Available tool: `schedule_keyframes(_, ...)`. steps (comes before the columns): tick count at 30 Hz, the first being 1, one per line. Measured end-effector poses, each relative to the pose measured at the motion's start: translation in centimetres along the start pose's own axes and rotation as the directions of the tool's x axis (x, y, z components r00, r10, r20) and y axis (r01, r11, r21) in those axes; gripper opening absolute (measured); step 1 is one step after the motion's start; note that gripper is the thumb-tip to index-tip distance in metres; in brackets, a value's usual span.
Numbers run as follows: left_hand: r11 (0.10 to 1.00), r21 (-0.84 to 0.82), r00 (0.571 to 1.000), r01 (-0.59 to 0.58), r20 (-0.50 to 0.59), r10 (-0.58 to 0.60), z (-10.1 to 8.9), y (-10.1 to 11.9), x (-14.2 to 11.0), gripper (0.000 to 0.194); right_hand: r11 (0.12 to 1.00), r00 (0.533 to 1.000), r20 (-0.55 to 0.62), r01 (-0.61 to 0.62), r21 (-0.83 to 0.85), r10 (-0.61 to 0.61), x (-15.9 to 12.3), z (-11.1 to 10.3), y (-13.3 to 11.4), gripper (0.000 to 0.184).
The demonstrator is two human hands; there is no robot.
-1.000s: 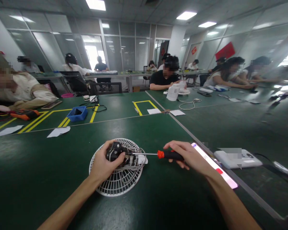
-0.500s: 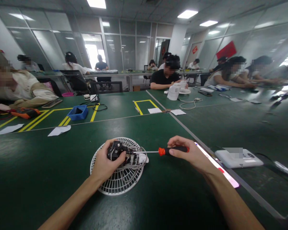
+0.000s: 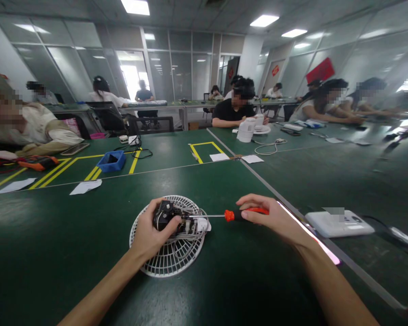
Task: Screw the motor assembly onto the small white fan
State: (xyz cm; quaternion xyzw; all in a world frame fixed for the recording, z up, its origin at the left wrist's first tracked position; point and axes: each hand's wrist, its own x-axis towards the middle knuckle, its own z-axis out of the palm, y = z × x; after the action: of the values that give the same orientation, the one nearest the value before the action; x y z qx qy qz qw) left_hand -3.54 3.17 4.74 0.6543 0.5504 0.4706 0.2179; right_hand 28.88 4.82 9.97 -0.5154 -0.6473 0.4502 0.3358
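Observation:
A white round fan grille [image 3: 170, 260] lies flat on the green table [image 3: 54, 244] in front of me. On top of it sits a black fan motor assembly [image 3: 172, 219] with grey wires. My left hand [image 3: 148, 233] is closed round the left side of the motor, thumb on top. My right hand [image 3: 275, 217] grips the red and black handle of a screwdriver [image 3: 236, 214]. The thin shaft runs level to the left, and its tip meets the motor's right side by a white part [image 3: 201, 223].
A lit phone [image 3: 321, 246] lies under my right forearm, with a white device [image 3: 340, 222] and cable beside it. Farther off are a blue tray [image 3: 111, 161], paper slips [image 3: 85, 186], yellow tape lines and a white fan [image 3: 250, 128]. Several seated people work at the surrounding tables.
My right hand has turned the screwdriver handle in its fingers, shifting slightly up and right. The left hand and motor have stayed in place.

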Motion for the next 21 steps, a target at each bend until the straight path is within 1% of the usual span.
schedule_keyframes(3,1.0,0.01,1.0,0.005,-0.001,-0.005,0.0,0.0,0.0,0.046,0.999,0.999,0.012,0.031,0.018,-0.031,-0.1,0.1,-0.2,0.039)
schedule_keyframes(5,1.0,0.02,1.0,0.012,-0.015,-0.012,0.1,0.0,0.0,0.048,1.0,1.0,0.021,0.018,0.023,-0.018,-0.2,0.5,-0.4,0.039)
schedule_keyframes(7,0.999,0.028,0.999,0.016,-0.03,-0.015,0.1,0.1,-0.1,0.05,0.997,0.998,0.031,-0.052,0.049,0.051,-0.2,1.0,-0.4,0.042)
schedule_keyframes(9,0.999,0.03,0.999,0.018,-0.037,-0.017,0.2,0.2,-0.1,0.051,0.985,0.987,0.061,-0.156,0.07,0.152,-0.2,1.3,-0.4,0.052)
schedule_keyframes(11,0.999,0.028,0.999,0.019,-0.034,-0.018,0.2,0.3,-0.1,0.05,0.976,0.975,0.091,-0.209,0.06,0.203,-0.1,1.4,-0.2,0.054)
schedule_keyframes(14,1.0,0.022,0.999,0.017,-0.034,-0.017,0.2,0.3,0.0,0.049,0.981,0.98,0.077,-0.187,0.056,0.183,0.1,1.1,0.1,0.047)
schedule_keyframes(16,1.0,0.02,0.999,0.017,-0.036,-0.016,0.2,0.3,0.0,0.049,0.986,0.988,0.036,-0.155,0.064,0.153,0.2,0.8,0.5,0.046)
schedule_keyframes(21,0.999,0.045,0.999,0.003,-0.033,-0.001,0.1,0.2,-0.1,0.05,0.995,0.998,-0.059,-0.024,0.098,0.03,0.3,0.4,0.9,0.042)
